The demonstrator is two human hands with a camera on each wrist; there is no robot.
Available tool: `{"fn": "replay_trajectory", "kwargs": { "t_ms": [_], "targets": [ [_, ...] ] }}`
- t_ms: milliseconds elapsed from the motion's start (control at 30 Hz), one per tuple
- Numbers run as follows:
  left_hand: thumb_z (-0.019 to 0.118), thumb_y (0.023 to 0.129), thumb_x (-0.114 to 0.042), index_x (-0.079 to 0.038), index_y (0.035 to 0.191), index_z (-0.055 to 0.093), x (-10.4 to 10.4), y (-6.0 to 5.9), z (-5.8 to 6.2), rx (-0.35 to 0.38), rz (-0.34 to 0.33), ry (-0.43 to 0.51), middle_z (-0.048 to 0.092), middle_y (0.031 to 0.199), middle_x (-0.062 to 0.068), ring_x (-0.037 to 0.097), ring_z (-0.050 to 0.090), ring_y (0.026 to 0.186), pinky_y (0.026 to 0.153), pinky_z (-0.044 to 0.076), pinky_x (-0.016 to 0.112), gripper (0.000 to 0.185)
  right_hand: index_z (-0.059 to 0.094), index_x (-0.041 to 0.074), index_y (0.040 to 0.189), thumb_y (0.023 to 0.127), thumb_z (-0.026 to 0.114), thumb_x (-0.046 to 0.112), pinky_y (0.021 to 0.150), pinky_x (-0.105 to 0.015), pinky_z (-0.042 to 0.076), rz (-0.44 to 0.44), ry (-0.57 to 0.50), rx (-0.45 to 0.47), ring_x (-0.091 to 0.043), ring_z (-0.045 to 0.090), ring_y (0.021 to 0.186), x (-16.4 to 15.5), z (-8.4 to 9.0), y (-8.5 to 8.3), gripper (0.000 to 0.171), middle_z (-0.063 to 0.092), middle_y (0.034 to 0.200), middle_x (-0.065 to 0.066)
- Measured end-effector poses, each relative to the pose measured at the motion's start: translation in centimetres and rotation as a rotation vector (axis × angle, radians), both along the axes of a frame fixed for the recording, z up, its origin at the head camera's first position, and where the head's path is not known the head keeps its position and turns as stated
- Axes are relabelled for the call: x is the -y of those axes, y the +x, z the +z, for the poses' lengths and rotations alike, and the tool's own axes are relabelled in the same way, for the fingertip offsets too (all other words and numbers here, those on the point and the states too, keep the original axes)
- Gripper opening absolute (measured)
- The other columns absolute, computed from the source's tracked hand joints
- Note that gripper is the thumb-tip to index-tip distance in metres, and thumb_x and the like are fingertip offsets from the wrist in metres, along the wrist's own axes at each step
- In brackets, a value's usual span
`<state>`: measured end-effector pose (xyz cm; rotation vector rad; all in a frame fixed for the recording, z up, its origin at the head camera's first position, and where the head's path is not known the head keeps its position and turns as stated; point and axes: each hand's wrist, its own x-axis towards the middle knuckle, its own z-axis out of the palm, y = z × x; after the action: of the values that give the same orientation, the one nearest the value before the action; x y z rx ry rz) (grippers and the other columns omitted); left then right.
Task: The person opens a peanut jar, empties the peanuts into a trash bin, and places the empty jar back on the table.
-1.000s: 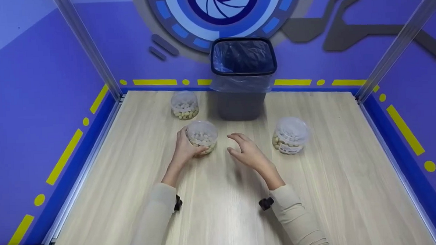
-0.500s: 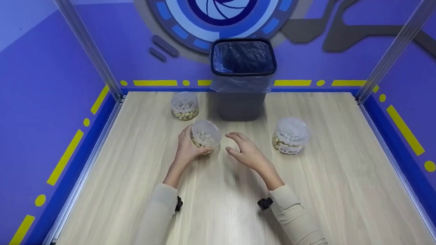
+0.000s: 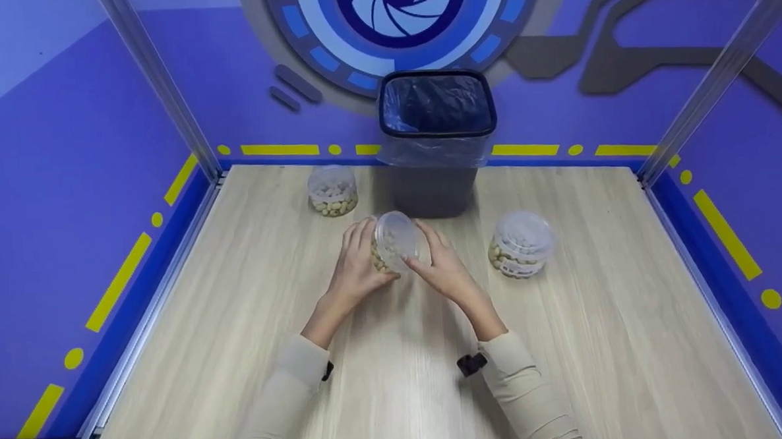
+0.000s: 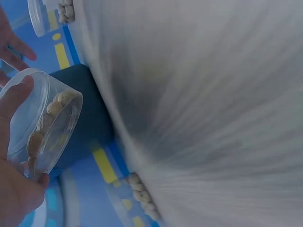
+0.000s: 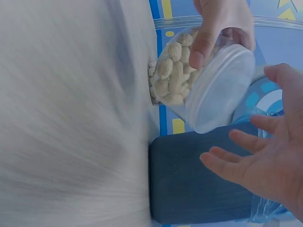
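At the middle of the table [image 3: 398, 391], just in front of the bin [image 3: 437, 145], the left hand [image 3: 357, 270] gripped a clear tub of peanuts [image 3: 394, 242], tilted with its lid toward the right hand [image 3: 441, 270]. That right hand was spread, fingers straight and just short of the lid in the right wrist view. The lid looked on, so opening was not yet done by my reading. A second tub [image 3: 332, 190] stood at ten o'clock from the hands, a third [image 3: 521, 243] at three o'clock, both upright, closed and untouched. The bin's bag [image 3: 428, 153] showed nothing inside that I could make out.
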<state>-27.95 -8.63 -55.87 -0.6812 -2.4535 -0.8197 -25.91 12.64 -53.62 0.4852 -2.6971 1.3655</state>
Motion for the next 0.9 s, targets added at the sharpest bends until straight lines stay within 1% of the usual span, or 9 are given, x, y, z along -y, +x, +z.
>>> {"fn": "replay_trajectory", "kwargs": {
  "t_ms": [100, 167, 300, 367, 433, 600, 733, 833, 900],
  "targets": [
    [0.1, 0.057, -0.036, 0.003, 0.148, 0.041, -0.7, 0.7, 0.8, -0.072, 0.005, -0.063, 0.048, 0.147, 0.02, 0.038, 0.043, 0.136, 0.117, 0.038, 0.045, 0.116, 0.023, 0.01, 0.162, 0.091, 0.073, 0.04, 0.12, -0.058, 0.027, -0.01, -0.069, 0.014, -0.038, 0.028, 0.149, 0.0, 0.2, -0.1, 0.091, 0.03, 0.161, -0.02],
    [0.1, 0.057, -0.036, 0.003, 0.149, 0.04, -1.1, 1.1, 1.3, -0.116, 0.008, -0.102, 0.048, 0.148, 0.019, 0.037, 0.044, 0.136, 0.117, 0.037, 0.044, 0.116, 0.018, 0.011, 0.163, 0.09, 0.075, 0.043, 0.121, -0.059, 0.025, -0.009, -0.091, 0.026, -0.038, 0.024, 0.151, 0.0, 0.5, -0.1, 0.098, 0.024, 0.164, -0.019],
    [0.098, 0.059, -0.04, 0.002, 0.149, 0.04, -1.7, 1.8, 1.9, -0.217, 0.012, -0.185, 0.047, 0.15, 0.018, 0.037, 0.043, 0.137, 0.119, 0.035, 0.043, 0.116, 0.01, 0.016, 0.165, 0.087, 0.076, 0.049, 0.12, -0.059, 0.026, 0.007, -0.094, 0.066, -0.038, 0.021, 0.152, -0.1, 1.1, 0.0, 0.107, 0.017, 0.168, -0.016],
    [0.097, 0.06, -0.042, 0.003, 0.149, 0.04, -1.9, 2.1, 2.1, -0.259, 0.009, -0.222, 0.045, 0.151, 0.018, 0.037, 0.042, 0.138, 0.12, 0.034, 0.042, 0.115, 0.01, 0.017, 0.165, 0.085, 0.078, 0.051, 0.12, -0.059, 0.027, 0.013, -0.097, 0.076, -0.038, 0.021, 0.152, -0.1, 1.4, 0.1, 0.11, 0.016, 0.168, -0.016],
    [0.097, 0.061, -0.043, 0.003, 0.149, 0.04, -2.0, 2.4, 2.2, -0.284, 0.002, -0.246, 0.045, 0.152, 0.019, 0.037, 0.042, 0.138, 0.12, 0.033, 0.041, 0.114, 0.011, 0.018, 0.165, 0.083, 0.08, 0.052, 0.119, -0.059, 0.028, 0.01, -0.106, 0.076, -0.039, 0.023, 0.151, -0.1, 1.5, 0.2, 0.112, 0.018, 0.167, -0.017],
    [0.097, 0.062, -0.04, 0.002, 0.15, 0.038, -2.1, 2.6, 2.2, -0.274, -0.011, -0.277, 0.042, 0.153, 0.019, 0.037, 0.039, 0.14, 0.121, 0.031, 0.04, 0.114, 0.014, 0.015, 0.164, 0.08, 0.082, 0.052, 0.114, -0.06, 0.036, 0.009, -0.123, 0.068, -0.046, 0.036, 0.142, -0.2, 1.6, 0.2, 0.114, 0.022, 0.163, -0.023],
    [0.098, 0.062, -0.03, 0.001, 0.152, 0.034, -1.9, 2.6, 1.9, -0.24, -0.038, -0.274, 0.039, 0.155, 0.019, 0.035, 0.036, 0.141, 0.121, 0.031, 0.039, 0.115, 0.016, 0.013, 0.163, 0.08, 0.084, 0.046, 0.11, -0.059, 0.041, 0.02, -0.11, 0.054, -0.048, 0.042, 0.136, -0.4, 1.7, 0.1, 0.112, 0.023, 0.161, -0.026],
    [0.098, 0.062, -0.023, 0.001, 0.152, 0.033, -1.6, 2.7, 1.7, -0.209, -0.078, -0.235, 0.036, 0.156, 0.019, 0.036, 0.034, 0.142, 0.121, 0.031, 0.038, 0.114, 0.019, 0.013, 0.162, 0.079, 0.085, 0.041, 0.109, -0.058, 0.043, 0.03, -0.094, 0.037, -0.047, 0.044, 0.134, -0.6, 1.8, 0.1, 0.11, 0.025, 0.16, -0.025],
    [0.098, 0.063, -0.022, 0.001, 0.152, 0.033, -1.5, 2.6, 1.7, -0.184, -0.112, -0.193, 0.035, 0.157, 0.02, 0.038, 0.033, 0.143, 0.121, 0.031, 0.039, 0.112, 0.02, 0.013, 0.162, 0.079, 0.086, 0.04, 0.108, -0.059, 0.043, 0.041, -0.087, 0.028, -0.047, 0.044, 0.134, -0.7, 2.0, 0.1, 0.109, 0.025, 0.16, -0.024]
  ]
}}
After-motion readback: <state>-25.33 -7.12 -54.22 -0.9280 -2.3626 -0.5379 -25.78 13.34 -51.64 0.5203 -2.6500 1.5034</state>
